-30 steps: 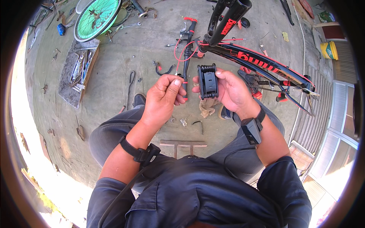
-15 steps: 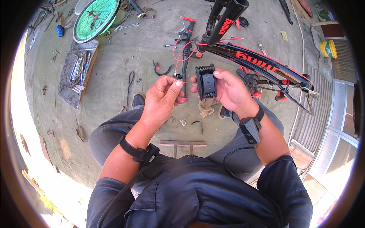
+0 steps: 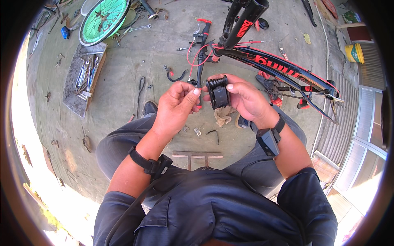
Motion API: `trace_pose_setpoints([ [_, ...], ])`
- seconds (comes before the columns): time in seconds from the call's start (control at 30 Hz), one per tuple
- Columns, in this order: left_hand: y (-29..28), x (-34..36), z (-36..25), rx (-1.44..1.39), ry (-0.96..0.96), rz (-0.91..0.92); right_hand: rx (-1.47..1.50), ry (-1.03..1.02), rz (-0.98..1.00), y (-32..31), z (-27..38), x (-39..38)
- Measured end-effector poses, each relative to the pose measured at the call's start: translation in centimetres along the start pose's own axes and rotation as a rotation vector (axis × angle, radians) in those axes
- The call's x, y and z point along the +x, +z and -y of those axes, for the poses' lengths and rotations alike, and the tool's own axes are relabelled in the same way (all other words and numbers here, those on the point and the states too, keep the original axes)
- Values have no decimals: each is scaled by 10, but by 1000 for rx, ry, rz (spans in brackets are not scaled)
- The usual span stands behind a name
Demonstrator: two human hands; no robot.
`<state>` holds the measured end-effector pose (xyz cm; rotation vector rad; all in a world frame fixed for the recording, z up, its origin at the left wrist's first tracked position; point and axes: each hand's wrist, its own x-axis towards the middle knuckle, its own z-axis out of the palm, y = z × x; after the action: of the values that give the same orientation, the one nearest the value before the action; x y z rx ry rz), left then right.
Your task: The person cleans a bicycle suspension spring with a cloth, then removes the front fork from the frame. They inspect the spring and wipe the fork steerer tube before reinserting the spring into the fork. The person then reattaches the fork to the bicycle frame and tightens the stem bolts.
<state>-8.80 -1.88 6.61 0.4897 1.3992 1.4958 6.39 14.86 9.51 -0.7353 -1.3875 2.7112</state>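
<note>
My right hand grips a black folding lock, a compact bundle with ribbed, stacked links at its top and a flat panel facing me. The thumb presses on its right side and the fingers reach behind it. My left hand is just left of the lock, thumb and index finger pinched together. Whatever lies between those fingertips, if anything, is too small or hidden to make out. Beyond my hands, a black and red handlebar with red cables is attached to a black and red bicycle frame.
A tray of wrenches lies on the floor at left, below a green-rimmed wheel. A cloth and a small metal stand are between my legs. A yellow bucket stands far right.
My right hand has tilted the lock, so more of its ribbed top shows and its panel is foreshortened. It has shifted slightly left, closer to my left hand, which barely moved.
</note>
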Motion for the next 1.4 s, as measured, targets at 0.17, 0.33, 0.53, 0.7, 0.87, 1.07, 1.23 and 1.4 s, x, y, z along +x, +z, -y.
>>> trace_pose_setpoints([
  [0.17,0,0,0,22,14,13,-35,0,-22,2,-1,-1],
  [0.33,1,-1,-1,-6,16,23,-41,18,-19,3,1,-3],
  [0.53,2,-2,-4,-31,30,47,-85,28,16,7,4,-3],
  [0.7,3,-2,-2,-47,33,55,-128,47,-7,9,5,-5],
  [0.87,1,-2,0,-31,24,60,-184,42,-13,9,7,-6],
  [1.07,-1,0,2,-24,-6,53,-278,-47,-16,9,1,-5],
  [1.23,0,0,2,-84,-6,127,-526,-288,-93,9,-11,1],
  [1.4,0,-1,-1,-43,-42,187,-1029,-502,-208,11,-17,1],
])
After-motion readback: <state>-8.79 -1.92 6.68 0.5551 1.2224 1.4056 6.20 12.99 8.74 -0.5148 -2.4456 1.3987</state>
